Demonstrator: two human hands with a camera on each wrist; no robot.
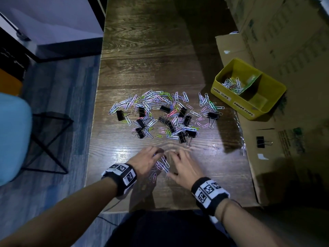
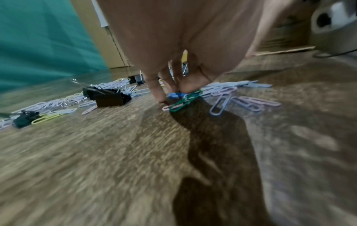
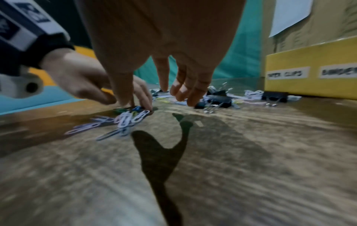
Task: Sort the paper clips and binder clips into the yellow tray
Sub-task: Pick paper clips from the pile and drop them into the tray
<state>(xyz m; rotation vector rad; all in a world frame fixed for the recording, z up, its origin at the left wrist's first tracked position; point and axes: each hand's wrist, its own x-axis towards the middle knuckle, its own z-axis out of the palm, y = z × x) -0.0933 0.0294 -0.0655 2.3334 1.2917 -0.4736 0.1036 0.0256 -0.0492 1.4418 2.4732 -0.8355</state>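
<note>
Both hands hovered at the wooden table's (image 1: 142, 50) near edge. The left hand (image 1: 146, 160), fingers curled, pinched a small bunch of paper clips (image 1: 161, 166); the right hand (image 1: 183, 165) was spread and held nothing. The clips looked light, slippery and best raked together. About fourteen binder clips (image 1: 164, 109) and the yellow tray (image 1: 249, 89) lay beyond.

I see wood table (image 1: 151, 59) | flattened cardboard (image 1: 267, 166) at its right edge | stacked boxes (image 1: 284, 32) behind | blue chair (image 1: 12, 136) left | black frame (image 1: 51, 139) beside it
</note>
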